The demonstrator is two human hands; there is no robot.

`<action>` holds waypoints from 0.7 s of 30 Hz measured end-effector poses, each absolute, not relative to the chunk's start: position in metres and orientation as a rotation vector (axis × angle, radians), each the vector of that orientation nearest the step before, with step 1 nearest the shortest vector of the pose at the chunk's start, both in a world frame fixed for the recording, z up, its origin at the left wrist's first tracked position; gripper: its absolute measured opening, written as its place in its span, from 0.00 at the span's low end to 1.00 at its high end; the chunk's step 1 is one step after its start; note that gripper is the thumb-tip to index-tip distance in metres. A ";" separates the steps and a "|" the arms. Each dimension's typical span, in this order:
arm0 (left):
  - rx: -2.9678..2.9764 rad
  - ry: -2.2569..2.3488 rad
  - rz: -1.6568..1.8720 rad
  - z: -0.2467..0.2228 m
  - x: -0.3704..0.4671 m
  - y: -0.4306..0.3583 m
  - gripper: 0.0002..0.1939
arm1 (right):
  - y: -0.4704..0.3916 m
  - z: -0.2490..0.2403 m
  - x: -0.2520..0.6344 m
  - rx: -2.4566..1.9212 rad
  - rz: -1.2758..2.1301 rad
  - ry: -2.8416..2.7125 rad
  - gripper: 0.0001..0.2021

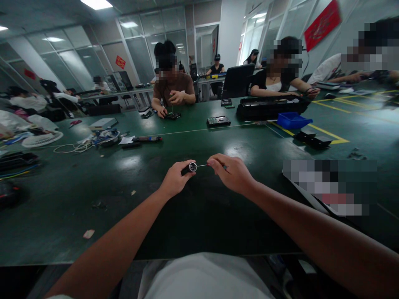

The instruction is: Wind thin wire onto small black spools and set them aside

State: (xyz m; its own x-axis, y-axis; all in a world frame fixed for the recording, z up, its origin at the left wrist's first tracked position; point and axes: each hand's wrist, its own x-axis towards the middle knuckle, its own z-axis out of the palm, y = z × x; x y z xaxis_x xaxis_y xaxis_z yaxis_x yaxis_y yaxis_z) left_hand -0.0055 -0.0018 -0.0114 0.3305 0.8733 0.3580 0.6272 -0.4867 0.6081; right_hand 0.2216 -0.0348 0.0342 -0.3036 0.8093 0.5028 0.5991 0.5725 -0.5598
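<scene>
My left hand is closed around a small black cylindrical part whose round, silvery-rimmed end shows. To its right, my right hand pinches a thin screwdriver with a bit of red at the fingertips. The metal shaft points left and reaches the rim of the black part; whether its tip touches inside cannot be made out. Both hands are held above the green table, near its front edge.
Ahead lie an open hard drive, a blue tray, a long black unit and black brackets. A pen-like tool and cables lie left. Several people sit across the table.
</scene>
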 end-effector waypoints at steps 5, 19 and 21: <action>2.253 1.318 0.941 -0.011 -0.005 -0.001 0.20 | -0.032 0.032 0.222 -1.108 0.294 -2.036 0.11; 2.296 1.293 0.891 -0.010 -0.004 -0.004 0.21 | -0.035 0.035 0.222 -1.164 0.350 -2.055 0.12; 2.291 1.302 0.886 -0.010 -0.004 -0.004 0.21 | -0.034 0.033 0.223 -1.144 0.341 -2.045 0.12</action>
State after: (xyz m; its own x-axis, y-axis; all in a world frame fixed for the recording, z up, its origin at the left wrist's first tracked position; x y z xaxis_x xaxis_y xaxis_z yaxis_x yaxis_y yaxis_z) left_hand -0.0038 -0.0035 -0.0100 0.3793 0.8595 0.3427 0.6342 -0.5112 0.5801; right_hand 0.2225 -0.0341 0.0331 -0.3147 0.8164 0.4842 0.6152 0.5639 -0.5510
